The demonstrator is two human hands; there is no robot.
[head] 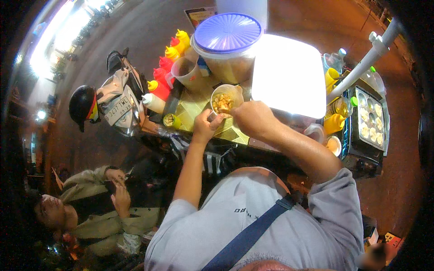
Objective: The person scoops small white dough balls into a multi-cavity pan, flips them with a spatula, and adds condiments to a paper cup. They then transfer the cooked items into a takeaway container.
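My left hand (204, 126) grips the handle of a translucent plastic jug (239, 96), which is tilted with its mouth towards me. Inside lie chopped food pieces (223, 101), orange and pale yellow. My right hand (253, 118) is closed at the jug's lower right rim, around what looks like a utensil; most of it is hidden by the fingers. Beneath the jug is a yellow patterned counter top (190, 101). A small green cup (172, 121) stands to the left of my left hand.
Sauce squeeze bottles (159, 88) line the left edge, beside a larger jug (186, 69). Behind stands a tub with a purple lid (229, 32). A white box-like surface (288, 76) fills the right. Further right are a pole (359, 64) and a molded pan (370, 118). A person (101, 203) sits at left near a motorcycle (118, 98).
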